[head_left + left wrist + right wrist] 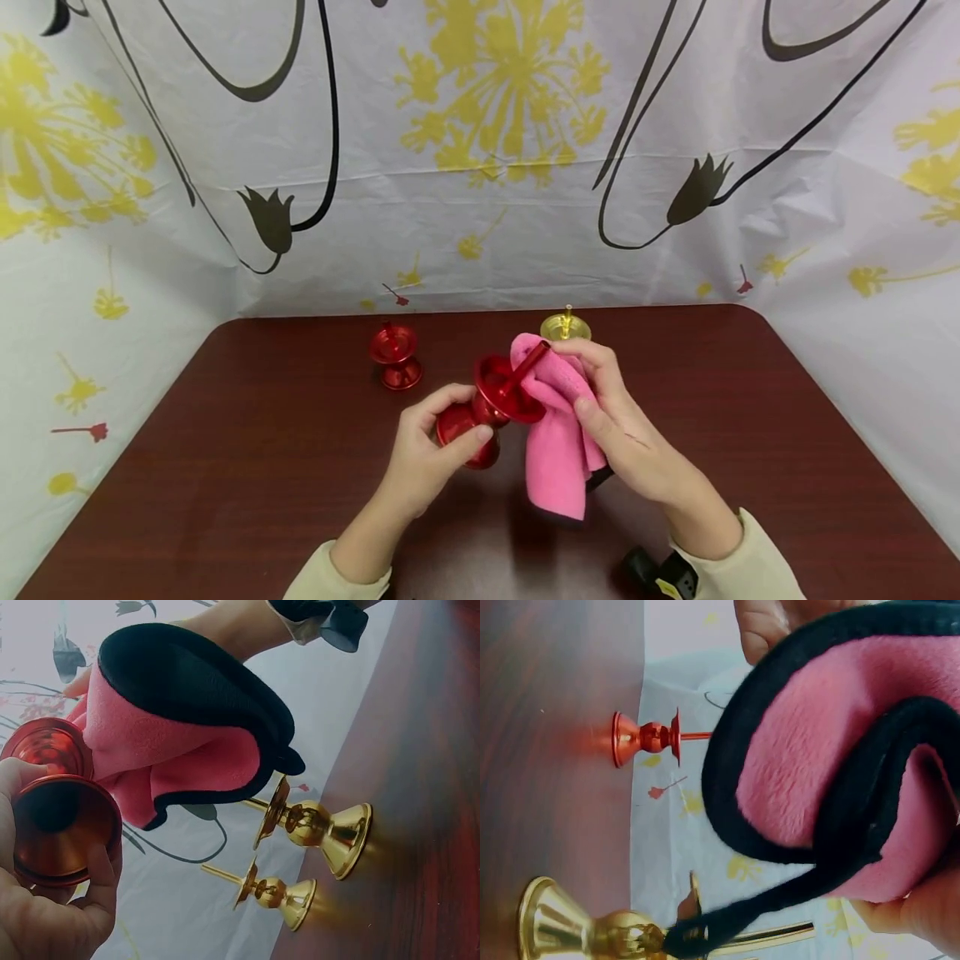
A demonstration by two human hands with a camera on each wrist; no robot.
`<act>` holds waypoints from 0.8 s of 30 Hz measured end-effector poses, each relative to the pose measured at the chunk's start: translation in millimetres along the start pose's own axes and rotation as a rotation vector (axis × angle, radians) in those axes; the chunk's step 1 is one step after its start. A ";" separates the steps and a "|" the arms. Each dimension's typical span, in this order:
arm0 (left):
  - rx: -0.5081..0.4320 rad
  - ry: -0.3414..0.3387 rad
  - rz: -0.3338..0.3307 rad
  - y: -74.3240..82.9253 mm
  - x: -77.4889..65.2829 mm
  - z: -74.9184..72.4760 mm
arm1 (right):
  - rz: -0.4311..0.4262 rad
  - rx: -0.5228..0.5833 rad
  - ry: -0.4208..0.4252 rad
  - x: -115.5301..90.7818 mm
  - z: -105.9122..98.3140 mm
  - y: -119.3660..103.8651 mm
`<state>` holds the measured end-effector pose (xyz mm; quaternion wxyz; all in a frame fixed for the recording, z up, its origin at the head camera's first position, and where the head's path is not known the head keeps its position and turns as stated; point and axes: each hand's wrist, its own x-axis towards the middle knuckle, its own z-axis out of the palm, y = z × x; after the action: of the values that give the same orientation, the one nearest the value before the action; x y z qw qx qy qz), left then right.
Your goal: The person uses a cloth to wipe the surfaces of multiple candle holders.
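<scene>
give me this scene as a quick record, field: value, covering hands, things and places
left hand: grips red candlestick near its base
right hand: holds pink cloth
candlestick pose: tilted, lifted off the table
cloth state: bunched, dark-edged, seemingly touching the candlestick's spike
second red candlestick: upright near the table's far edge
gold candlesticks: two, upright on the table
backdrop: patterned sheet
</scene>
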<state>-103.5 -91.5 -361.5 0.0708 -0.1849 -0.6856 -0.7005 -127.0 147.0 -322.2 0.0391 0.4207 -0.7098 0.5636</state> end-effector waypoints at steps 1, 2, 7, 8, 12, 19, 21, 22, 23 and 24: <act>-0.007 -0.001 -0.004 0.4 -0.1 0.0 | 0.010 0.003 0.009 -0.6 1.0 -0.7; -0.016 -0.003 -0.007 0.7 -0.1 0.0 | 0.005 -0.007 0.022 -0.5 2.1 -0.7; -0.040 -0.006 -0.008 1.4 -0.6 0.1 | -0.059 -0.094 0.122 2.4 6.0 1.4; -0.043 -0.003 -0.004 1.4 -0.5 0.1 | -0.082 -0.103 0.139 2.9 6.6 2.3; -0.060 0.008 0.009 1.1 0.0 -0.5 | -0.154 -0.111 0.181 4.9 7.8 5.9; -0.079 -0.005 -0.004 -1.6 1.1 -0.4 | -0.109 -0.078 0.212 5.2 6.9 7.1; -0.062 -0.003 -0.007 -1.7 1.1 -0.3 | -0.090 -0.093 0.197 4.8 5.2 6.9; -0.052 -0.003 -0.009 -1.7 1.0 -0.2 | -0.082 -0.105 0.184 4.6 3.8 6.8; -0.040 -0.005 -0.011 -1.5 0.8 -0.2 | -0.083 -0.116 0.170 4.6 2.4 6.7; -0.027 -0.008 -0.014 -1.2 0.5 -0.1 | -0.088 -0.128 0.157 4.6 0.8 6.6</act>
<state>-104.4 -91.5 -362.5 0.0607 -0.1838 -0.6778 -0.7093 -133.8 143.9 -325.0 0.1461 0.4024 -0.7200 0.5462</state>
